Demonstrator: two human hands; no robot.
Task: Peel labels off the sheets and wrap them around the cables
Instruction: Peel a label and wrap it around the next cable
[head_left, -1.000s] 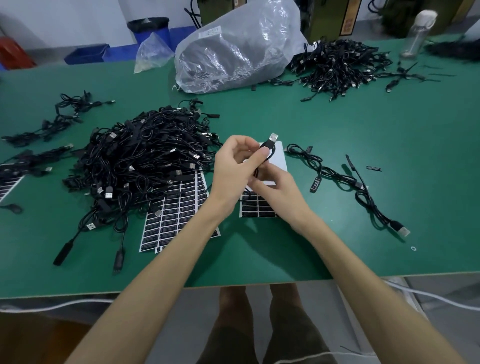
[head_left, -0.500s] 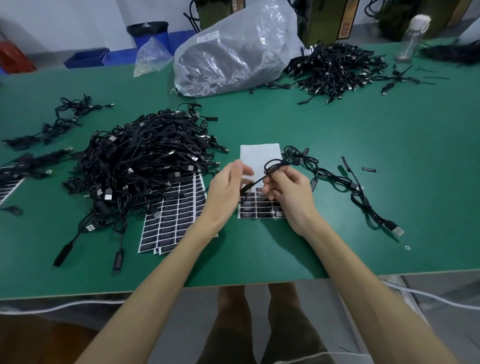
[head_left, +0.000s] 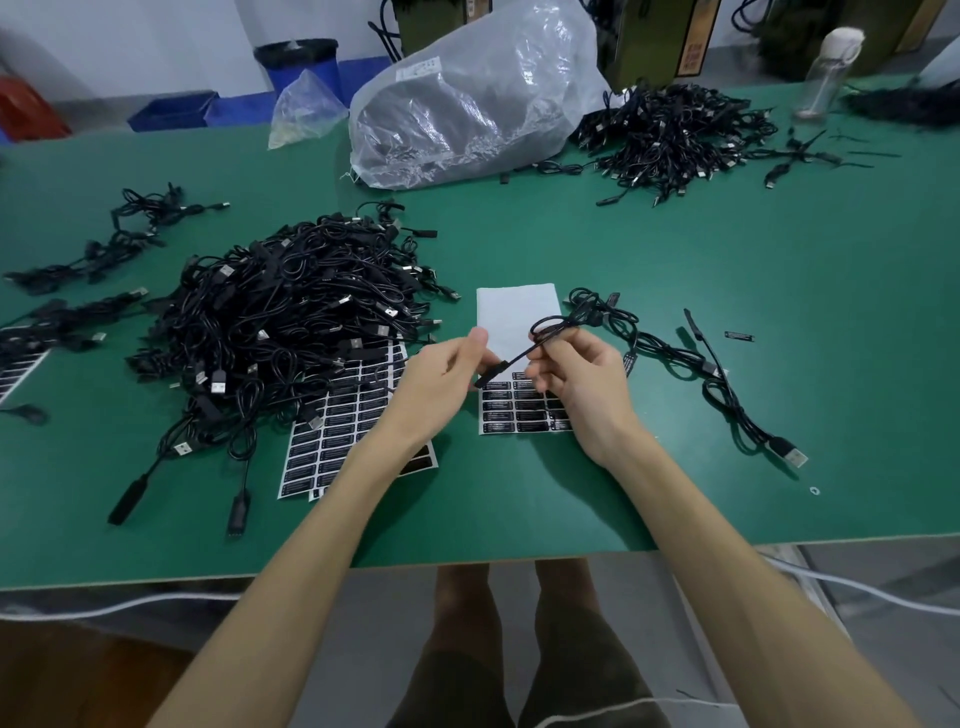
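Over the sheet (head_left: 519, 415) toward the worktop's (head_left: 779, 260) front edge, our right hand (head_left: 576, 379) pinches a cable (head_left: 511, 362) whose low end reaches the curled fingers of our left hand (head_left: 441, 376); whether they grip it we cannot tell.

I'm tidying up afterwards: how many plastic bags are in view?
2: a large bag at the far edge of the table, and a small clear bag just left of it. Others may be hidden.
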